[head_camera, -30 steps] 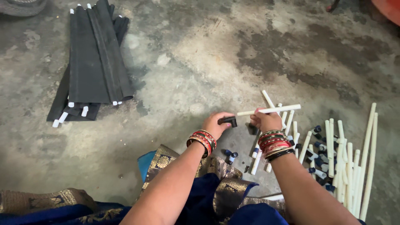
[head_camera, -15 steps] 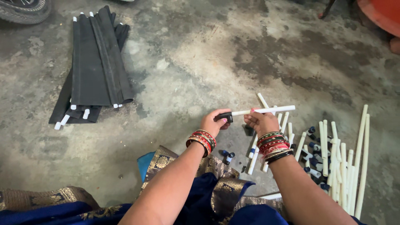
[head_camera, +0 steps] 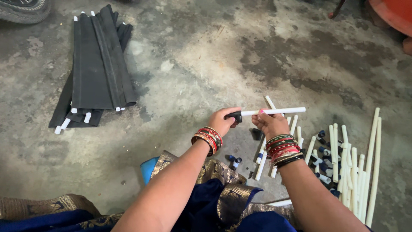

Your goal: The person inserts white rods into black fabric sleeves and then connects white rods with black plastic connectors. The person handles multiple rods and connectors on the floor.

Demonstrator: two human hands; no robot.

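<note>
A white plastic rod lies level between both hands, above the concrete floor. My left hand pinches a small black end cap on the rod's left end. Around the rod's middle closes my right hand, fingers wrapped from below. Both wrists wear stacks of red and gold bangles. The rod's right end sticks out free toward the right.
A heap of white rods and small black-and-blue caps lies on the floor at the right. A bundle of black fabric panels with white rod ends lies at the upper left. Blue and gold cloth covers my lap.
The rod and both hands stay at about the same spot above the floor, the rod now more level. The left hand stays on the black cap.
</note>
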